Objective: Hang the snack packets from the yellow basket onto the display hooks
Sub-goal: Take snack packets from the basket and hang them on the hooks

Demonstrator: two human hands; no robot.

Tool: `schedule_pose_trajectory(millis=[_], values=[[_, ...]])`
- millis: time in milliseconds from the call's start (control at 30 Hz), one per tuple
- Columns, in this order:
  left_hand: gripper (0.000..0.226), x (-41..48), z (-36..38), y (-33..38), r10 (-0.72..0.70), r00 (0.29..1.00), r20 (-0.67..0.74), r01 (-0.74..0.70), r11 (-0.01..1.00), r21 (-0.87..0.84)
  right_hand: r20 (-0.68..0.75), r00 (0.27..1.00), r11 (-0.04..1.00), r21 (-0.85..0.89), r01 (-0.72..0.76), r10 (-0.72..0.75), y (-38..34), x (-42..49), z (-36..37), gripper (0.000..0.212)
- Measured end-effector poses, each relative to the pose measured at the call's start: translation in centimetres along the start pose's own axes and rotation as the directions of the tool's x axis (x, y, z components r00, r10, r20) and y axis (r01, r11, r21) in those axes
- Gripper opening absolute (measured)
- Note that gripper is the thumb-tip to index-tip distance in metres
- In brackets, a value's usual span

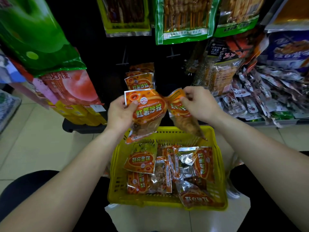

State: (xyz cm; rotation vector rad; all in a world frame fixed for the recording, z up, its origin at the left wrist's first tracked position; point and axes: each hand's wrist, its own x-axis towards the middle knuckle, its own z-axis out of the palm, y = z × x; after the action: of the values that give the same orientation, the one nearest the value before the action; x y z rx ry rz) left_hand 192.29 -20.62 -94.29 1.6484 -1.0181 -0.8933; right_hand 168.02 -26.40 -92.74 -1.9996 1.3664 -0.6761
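Floor tiles [41,139] run pale beneath a black display [100,47], with big skewer packs [184,19] hanging along its top. Basket [117,164], yellow, sits low in front of the display, between the person's forearms. It holds a loose heap of orange packets [142,160], some face up, some showing foil. Left hand [119,113] grips one packet [147,113] near its upper left corner, thumb on the front, above the basket's far rim. Right hand [199,104] pinches the top of a second packet [182,121], which is twisted and slants down toward the basket. Just behind the first, hung packets [139,81] of the same kind overlap against the display. Two hooks [124,56] jut out higher up.
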Motion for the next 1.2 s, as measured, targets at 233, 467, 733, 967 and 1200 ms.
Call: schedule_pose_trajectory(millis=[233, 467, 733, 967, 1200], values=[[0.011, 0.7, -1.0, -0.6, 0.019, 0.999, -0.034, -0.018, 0.999, 0.041, 0.161, 0.987, 0.995, 0.095, 0.006, -0.021, 0.6, -0.6, -1.7, 0.013], [0.014, -1.0, 0.8, 0.6, 0.032, 0.976, 0.217, -0.008, 0.994, -0.108, 0.025, 1.000, 0.988, 0.156, -0.009, 0.006, 0.3, -0.3, 0.1, 0.014], [0.020, -1.6, 1.7, 1.0, 0.011, 0.965, 0.263, 0.028, 0.989, -0.144, -0.078, 0.996, 0.991, 0.130, -0.032, 0.042, 0.1, -0.4, 0.7, 0.009], [0.036, -1.5, 2.0, 0.5, 0.065, 0.960, 0.271, -0.062, 0.998, -0.019, -0.101, 0.993, 0.991, 0.125, -0.053, 0.065, 0.1, -0.3, 0.8, 0.014], [0.033, -1.5, 1.7, 0.5, 0.076, 0.982, 0.171, -0.079, 0.997, 0.011, -0.052, 0.999, 0.999, -0.035, -0.012, 0.010, -0.4, -0.5, 0.1, 0.046]])
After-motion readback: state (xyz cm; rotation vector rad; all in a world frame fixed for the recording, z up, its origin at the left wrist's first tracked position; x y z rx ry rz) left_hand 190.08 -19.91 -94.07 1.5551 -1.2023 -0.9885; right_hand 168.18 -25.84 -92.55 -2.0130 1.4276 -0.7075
